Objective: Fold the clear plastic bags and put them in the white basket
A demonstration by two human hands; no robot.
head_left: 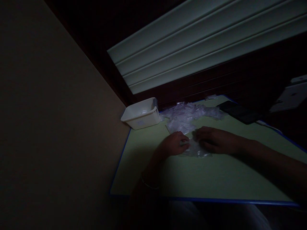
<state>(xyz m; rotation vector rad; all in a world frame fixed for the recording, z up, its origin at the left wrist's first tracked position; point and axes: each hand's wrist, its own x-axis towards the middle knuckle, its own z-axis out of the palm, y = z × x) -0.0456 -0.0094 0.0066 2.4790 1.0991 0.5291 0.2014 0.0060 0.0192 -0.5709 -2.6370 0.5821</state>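
Note:
Both hands are over a clear plastic bag [196, 149] that lies crinkled on the pale green table. My left hand [174, 143] has its fingers curled at the left edge of the bag, thumb and fingertips closed on the film. From the other side my right hand [213, 139] bends its fingers down onto the bag's right part; its fingertips are partly hidden and dark. Just beyond the hands lies a loose heap of clear plastic bags [184, 116], spread toward the back edge. The dim light hides finer detail.
A white plastic basin [141, 119] stands at the table's back left corner, by the wall [79, 134]. A dark flat device [240, 112], perhaps a tablet, lies at the back right with a white cable [270, 126]. Blue edging [216, 200] borders the table [148, 172].

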